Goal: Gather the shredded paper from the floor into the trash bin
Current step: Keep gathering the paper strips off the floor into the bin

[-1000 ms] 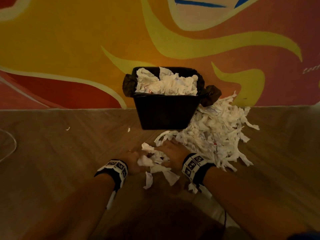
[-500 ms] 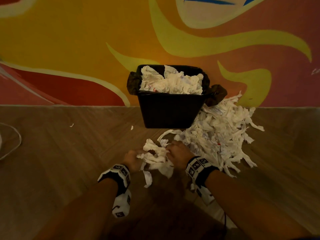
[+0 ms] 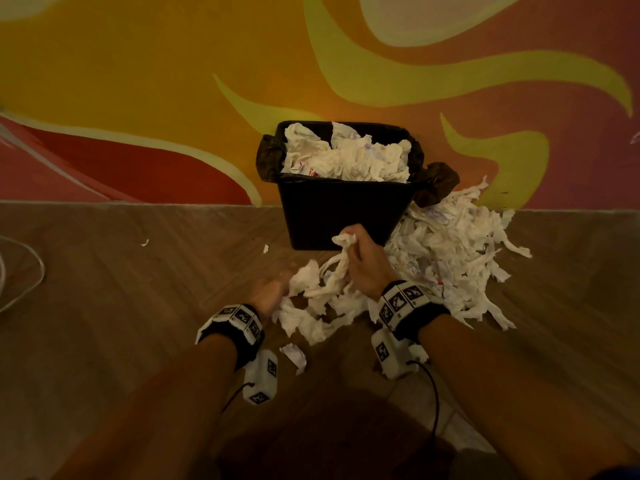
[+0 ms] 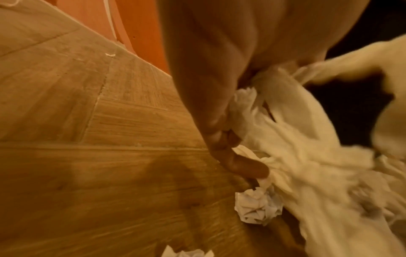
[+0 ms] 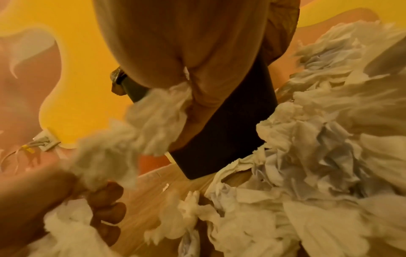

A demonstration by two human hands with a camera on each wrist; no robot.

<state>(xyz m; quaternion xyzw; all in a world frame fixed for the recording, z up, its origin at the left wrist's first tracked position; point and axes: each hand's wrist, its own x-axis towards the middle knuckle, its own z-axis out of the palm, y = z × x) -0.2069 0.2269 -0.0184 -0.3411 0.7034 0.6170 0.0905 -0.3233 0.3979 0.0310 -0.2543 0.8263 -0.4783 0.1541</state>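
Note:
A black trash bin with a dark liner stands against the wall, heaped with white paper. A big pile of shredded paper lies on the floor to its right. My right hand grips a bunch of shreds lifted just in front of the bin; the bunch trails down from the hand. My left hand holds the lower side of the same bunch, fingers curled into the paper. The bin shows dark behind the right hand.
Loose scraps lie on the wood floor near my wrists, and small bits lie further left. A white cable loops at the left edge. A painted wall runs right behind the bin. A crumpled ball sits under my left hand.
Both hands have closed on a bunch of shreds and raised it off the floor toward the bin; the right hand has gone higher and further forward. Some pieces have dropped.

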